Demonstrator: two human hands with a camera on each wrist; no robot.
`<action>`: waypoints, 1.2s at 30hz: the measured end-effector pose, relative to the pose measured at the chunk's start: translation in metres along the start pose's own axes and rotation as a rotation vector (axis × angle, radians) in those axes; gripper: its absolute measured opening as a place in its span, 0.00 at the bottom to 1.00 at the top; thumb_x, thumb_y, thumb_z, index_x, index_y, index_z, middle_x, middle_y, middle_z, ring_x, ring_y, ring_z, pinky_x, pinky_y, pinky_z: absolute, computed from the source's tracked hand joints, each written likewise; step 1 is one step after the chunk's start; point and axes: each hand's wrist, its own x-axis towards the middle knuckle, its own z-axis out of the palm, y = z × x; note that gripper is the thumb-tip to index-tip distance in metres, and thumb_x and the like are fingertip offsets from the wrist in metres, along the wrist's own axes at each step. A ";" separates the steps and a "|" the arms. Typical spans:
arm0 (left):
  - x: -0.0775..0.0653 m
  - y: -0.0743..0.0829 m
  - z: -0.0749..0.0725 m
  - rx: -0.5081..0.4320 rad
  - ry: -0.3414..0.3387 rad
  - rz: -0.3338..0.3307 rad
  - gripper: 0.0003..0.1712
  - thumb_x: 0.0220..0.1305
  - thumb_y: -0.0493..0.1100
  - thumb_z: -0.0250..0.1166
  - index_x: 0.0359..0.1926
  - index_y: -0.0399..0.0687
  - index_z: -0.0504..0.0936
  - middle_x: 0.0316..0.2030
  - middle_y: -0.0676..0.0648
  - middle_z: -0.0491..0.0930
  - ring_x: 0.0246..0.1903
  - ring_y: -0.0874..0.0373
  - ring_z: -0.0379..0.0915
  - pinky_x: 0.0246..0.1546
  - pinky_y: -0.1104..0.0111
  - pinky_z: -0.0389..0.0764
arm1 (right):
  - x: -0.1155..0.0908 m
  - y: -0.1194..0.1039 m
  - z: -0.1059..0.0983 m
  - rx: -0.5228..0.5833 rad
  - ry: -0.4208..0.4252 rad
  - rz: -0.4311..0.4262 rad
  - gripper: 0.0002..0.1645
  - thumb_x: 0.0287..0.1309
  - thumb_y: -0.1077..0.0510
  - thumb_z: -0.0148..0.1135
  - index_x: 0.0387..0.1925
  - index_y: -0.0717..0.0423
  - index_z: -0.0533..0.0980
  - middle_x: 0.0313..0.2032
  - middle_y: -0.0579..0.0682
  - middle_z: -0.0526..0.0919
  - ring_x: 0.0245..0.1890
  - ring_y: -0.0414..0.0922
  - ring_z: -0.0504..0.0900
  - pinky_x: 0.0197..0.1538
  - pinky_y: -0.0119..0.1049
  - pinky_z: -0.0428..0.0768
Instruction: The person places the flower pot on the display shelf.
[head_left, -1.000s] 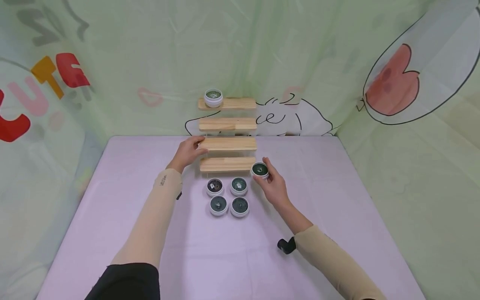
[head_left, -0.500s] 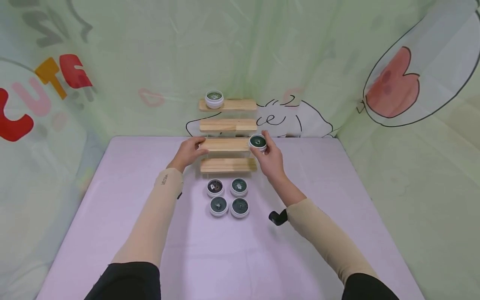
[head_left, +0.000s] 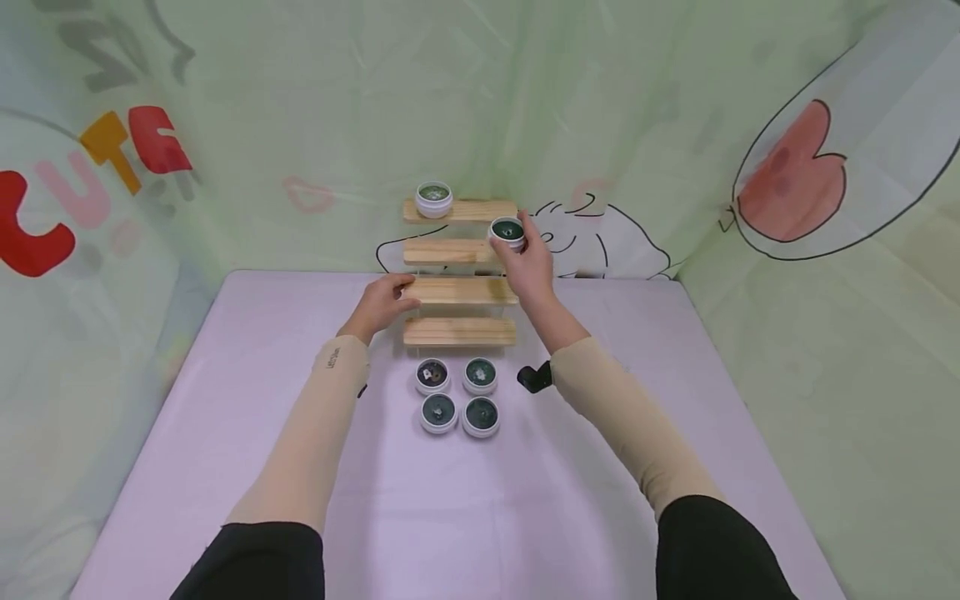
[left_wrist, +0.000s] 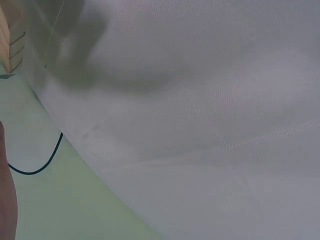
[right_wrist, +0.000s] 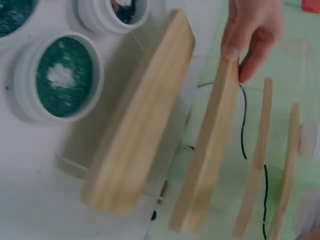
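A tiered wooden display stand [head_left: 461, 332] has several narrow pale planks, rising step by step toward the back. My left hand [head_left: 382, 305] pinches the left end of its second plank from the bottom; in the right wrist view, thumb and fingers of that left hand [right_wrist: 257, 32] sit around the plank's end. My right hand [head_left: 531, 265] grips a small white round jar [head_left: 507, 233] with a dark green top, held at the right end of the upper planks, overlapping the second from the top. Another white jar [head_left: 434, 201] stands at the left end of the top plank.
Several more white jars with dark tops, among them a front-left jar [head_left: 438, 412], stand grouped on the lilac-covered table [head_left: 420, 517] before the stand. A pale green printed curtain [head_left: 315, 125] hangs behind and at both sides.
My right hand has lifted the jar from beside the lowest plank up and back to the upper planks. My left hand keeps its hold on the stand.
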 end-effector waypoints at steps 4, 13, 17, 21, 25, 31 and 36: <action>0.000 0.001 -0.001 -0.010 0.003 0.008 0.34 0.64 0.42 0.68 0.67 0.33 0.68 0.64 0.34 0.69 0.62 0.42 0.68 0.64 0.58 0.71 | 0.019 -0.007 0.004 -0.085 0.002 -0.003 0.44 0.63 0.51 0.65 0.74 0.57 0.57 0.71 0.54 0.63 0.69 0.47 0.64 0.69 0.34 0.65; -0.002 0.007 -0.003 -0.012 0.009 0.029 0.33 0.63 0.38 0.68 0.65 0.29 0.68 0.63 0.32 0.69 0.62 0.41 0.68 0.65 0.58 0.70 | 0.043 -0.012 0.016 -0.164 0.007 0.008 0.45 0.64 0.51 0.64 0.75 0.56 0.54 0.72 0.52 0.62 0.71 0.48 0.60 0.72 0.32 0.59; -0.003 0.007 -0.002 -0.012 0.013 0.034 0.33 0.63 0.38 0.67 0.65 0.28 0.68 0.63 0.32 0.69 0.63 0.40 0.67 0.65 0.58 0.70 | 0.048 -0.011 0.020 -0.173 -0.020 0.026 0.46 0.63 0.50 0.64 0.75 0.56 0.54 0.71 0.53 0.62 0.71 0.49 0.61 0.72 0.34 0.59; -0.003 0.006 -0.003 -0.026 0.009 0.021 0.33 0.63 0.38 0.67 0.66 0.29 0.68 0.64 0.33 0.69 0.63 0.41 0.66 0.65 0.59 0.70 | 0.050 -0.012 0.022 -0.192 -0.056 0.047 0.46 0.65 0.49 0.63 0.76 0.56 0.53 0.72 0.53 0.62 0.71 0.50 0.61 0.72 0.36 0.61; -0.001 0.004 -0.003 -0.021 0.012 0.019 0.34 0.63 0.39 0.68 0.66 0.30 0.68 0.64 0.34 0.69 0.63 0.43 0.67 0.65 0.60 0.70 | 0.052 -0.015 0.023 -0.204 -0.067 0.043 0.44 0.65 0.48 0.62 0.75 0.55 0.54 0.71 0.54 0.63 0.70 0.51 0.63 0.71 0.38 0.63; -0.001 0.006 -0.004 -0.003 0.016 0.021 0.33 0.63 0.40 0.68 0.66 0.30 0.69 0.63 0.33 0.70 0.62 0.42 0.68 0.64 0.59 0.71 | 0.056 -0.017 0.023 -0.204 -0.081 0.042 0.44 0.66 0.48 0.61 0.76 0.55 0.53 0.71 0.56 0.62 0.70 0.51 0.62 0.72 0.37 0.62; -0.002 0.010 -0.003 -0.027 0.003 0.014 0.33 0.64 0.39 0.67 0.66 0.30 0.68 0.65 0.33 0.69 0.64 0.43 0.66 0.66 0.61 0.70 | 0.063 -0.016 0.024 -0.216 -0.107 0.070 0.47 0.67 0.47 0.59 0.76 0.57 0.49 0.73 0.56 0.58 0.72 0.50 0.57 0.74 0.35 0.56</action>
